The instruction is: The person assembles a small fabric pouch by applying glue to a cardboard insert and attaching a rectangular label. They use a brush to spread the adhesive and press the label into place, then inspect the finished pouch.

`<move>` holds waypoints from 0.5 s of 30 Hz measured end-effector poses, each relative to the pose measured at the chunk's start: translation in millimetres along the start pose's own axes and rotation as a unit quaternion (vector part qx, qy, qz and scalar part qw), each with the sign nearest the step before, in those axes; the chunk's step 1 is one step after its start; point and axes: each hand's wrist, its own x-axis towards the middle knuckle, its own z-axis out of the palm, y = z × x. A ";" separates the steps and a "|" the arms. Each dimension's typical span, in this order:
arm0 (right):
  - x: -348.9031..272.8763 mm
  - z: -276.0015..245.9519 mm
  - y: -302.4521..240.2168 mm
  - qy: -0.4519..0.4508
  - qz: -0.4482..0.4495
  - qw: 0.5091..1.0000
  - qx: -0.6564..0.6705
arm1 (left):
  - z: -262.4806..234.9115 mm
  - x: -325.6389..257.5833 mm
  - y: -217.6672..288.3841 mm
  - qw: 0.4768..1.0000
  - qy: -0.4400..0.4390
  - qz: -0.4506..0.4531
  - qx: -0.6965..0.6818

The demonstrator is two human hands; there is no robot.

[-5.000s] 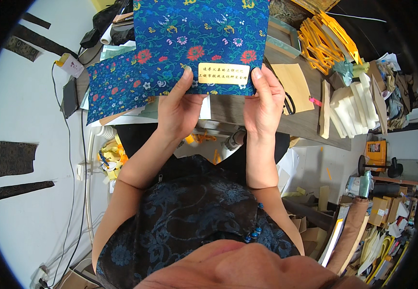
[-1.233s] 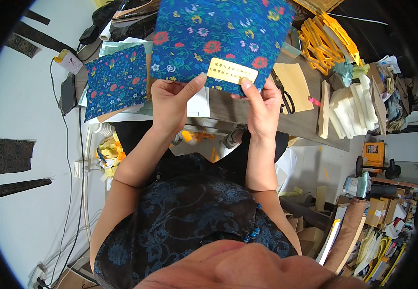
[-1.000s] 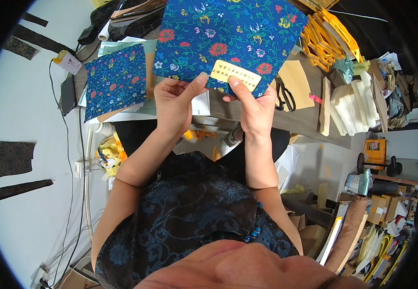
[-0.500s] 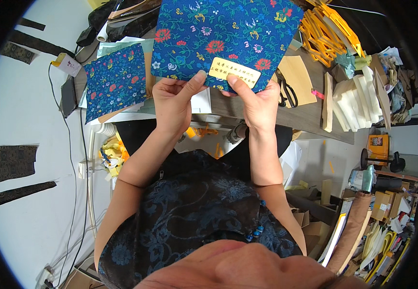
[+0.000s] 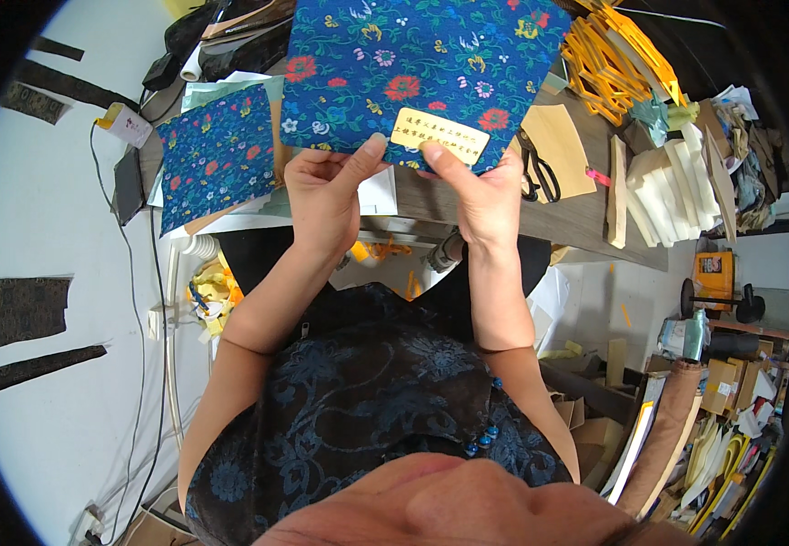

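Observation:
A blue floral brocade panel (image 5: 403,55) is held up above the desk's near edge, gripped along its lower side by both hands. My left hand (image 5: 331,191) pinches its lower edge, thumb on the front and fingers folded behind. On the panel's lower right lies a gold label (image 5: 440,135) with dark writing. My right hand (image 5: 485,196) presses its thumb on the label's lower edge, the other fingers behind the panel. A second blue floral piece (image 5: 217,155) rests on the desk to the left, over papers.
Black scissors (image 5: 540,173) lie on brown card (image 5: 565,150) at the right. Beyond are yellow frame-like pieces (image 5: 608,64) and a stack of cream foam-like slabs (image 5: 672,187). A dark phone-like slab (image 5: 128,187) stands by the left wall. A brown fabric roll (image 5: 667,428) leans at the lower right.
My right thumb has slid slightly left and down on the label, baring more of its writing. The panel and both hands have shifted a little to the left.

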 end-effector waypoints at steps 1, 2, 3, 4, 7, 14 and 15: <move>-0.1 1.2 0.2 0.002 -0.005 1.000 0.009 | 1.4 -0.2 0.4 1.000 0.005 0.000 0.000; 0.4 3.5 1.1 0.004 -0.011 1.000 0.018 | 2.7 -0.6 1.1 1.000 0.007 -0.005 -0.004; 0.6 5.6 2.2 0.007 -0.016 1.000 0.026 | 3.5 -1.3 2.0 1.000 0.009 -0.011 -0.009; 0.8 6.5 2.8 0.009 -0.022 0.999 0.035 | 3.9 -1.5 2.3 1.000 0.011 -0.017 -0.013; 0.8 5.9 3.4 0.007 -0.007 1.000 0.029 | 0.8 -0.5 -0.1 1.000 0.007 -0.003 0.006; 0.7 3.7 4.1 0.003 0.004 1.000 0.002 | 5.5 2.7 3.3 0.999 0.014 -0.020 -0.025; 1.1 3.2 4.9 0.003 0.005 1.000 0.000 | 3.5 3.1 3.0 1.000 0.008 -0.017 -0.020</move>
